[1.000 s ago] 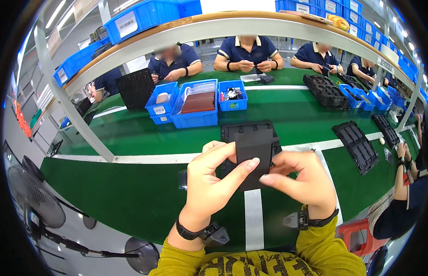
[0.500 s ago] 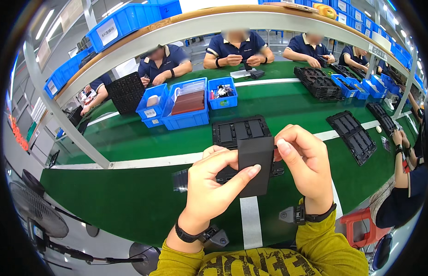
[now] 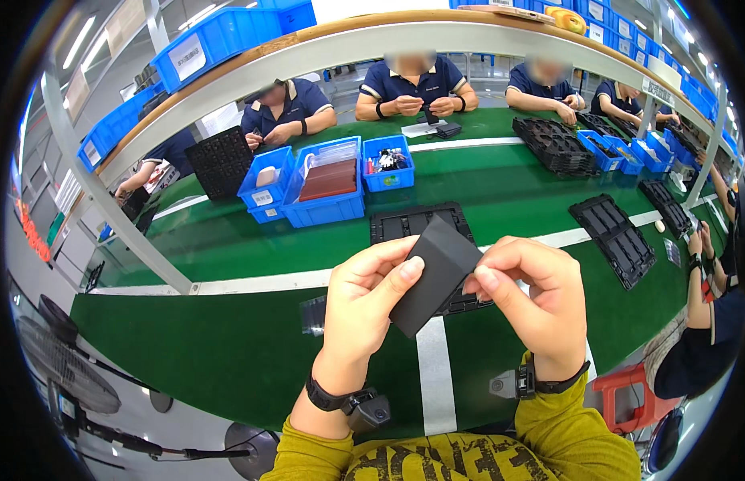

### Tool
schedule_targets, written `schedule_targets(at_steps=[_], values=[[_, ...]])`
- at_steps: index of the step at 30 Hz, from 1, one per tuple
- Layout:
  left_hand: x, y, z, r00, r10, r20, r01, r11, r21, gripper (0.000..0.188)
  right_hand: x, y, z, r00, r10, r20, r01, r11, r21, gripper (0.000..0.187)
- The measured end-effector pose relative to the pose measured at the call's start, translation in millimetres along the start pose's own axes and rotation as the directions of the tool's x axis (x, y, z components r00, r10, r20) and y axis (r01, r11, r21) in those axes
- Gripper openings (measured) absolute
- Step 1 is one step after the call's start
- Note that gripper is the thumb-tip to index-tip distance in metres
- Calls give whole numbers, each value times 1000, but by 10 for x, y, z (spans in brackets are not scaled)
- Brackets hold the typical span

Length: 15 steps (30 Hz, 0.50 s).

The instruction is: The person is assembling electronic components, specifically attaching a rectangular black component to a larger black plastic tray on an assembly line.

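Observation:
A flat, black rectangular case [image 3: 435,276] is tilted in front of me, its upper end leaning right. My left hand [image 3: 352,301] is closed on its left side, with the thumb across the front face. My right hand [image 3: 541,305] is closed in a pinch of thumb and forefinger at the case's right edge. Whether anything small sits in that pinch is hidden. Behind the case, a black moulded tray [image 3: 392,227] lies on the green table [image 3: 220,345], partly covered by the case and my hands.
Clear plastic pieces [image 3: 313,315] lie left of the tray. Blue bins [image 3: 324,210] stand farther back, one holding brown sheets. Another black tray [image 3: 614,240] lies at right. A shelf beam [image 3: 420,28] spans above; co-workers sit across the table. A fan [image 3: 68,365] stands at left.
The black case has turned from upright to tilted, its top going right and its lower end left. My left thumb has moved up, and my right fingers stay at its right edge.

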State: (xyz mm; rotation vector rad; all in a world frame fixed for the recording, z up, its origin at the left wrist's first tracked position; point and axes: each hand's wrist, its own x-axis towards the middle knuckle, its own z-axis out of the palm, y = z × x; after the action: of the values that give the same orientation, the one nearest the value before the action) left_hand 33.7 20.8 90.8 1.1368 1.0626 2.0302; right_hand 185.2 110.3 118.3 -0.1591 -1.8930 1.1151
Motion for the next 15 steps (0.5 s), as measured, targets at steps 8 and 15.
schedule_targets(at_steps=[8, 15], values=[[32, -149, 16, 998, 8, 64, -21, 980, 199, 33, -39, -8, 116, 999, -32, 14, 32, 999, 34, 1], [30, -165, 35, 973, 167, 158, -212, 919, 332, 36, -47, -4, 185, 993, -117, -31, 115, 992, -55, 5]])
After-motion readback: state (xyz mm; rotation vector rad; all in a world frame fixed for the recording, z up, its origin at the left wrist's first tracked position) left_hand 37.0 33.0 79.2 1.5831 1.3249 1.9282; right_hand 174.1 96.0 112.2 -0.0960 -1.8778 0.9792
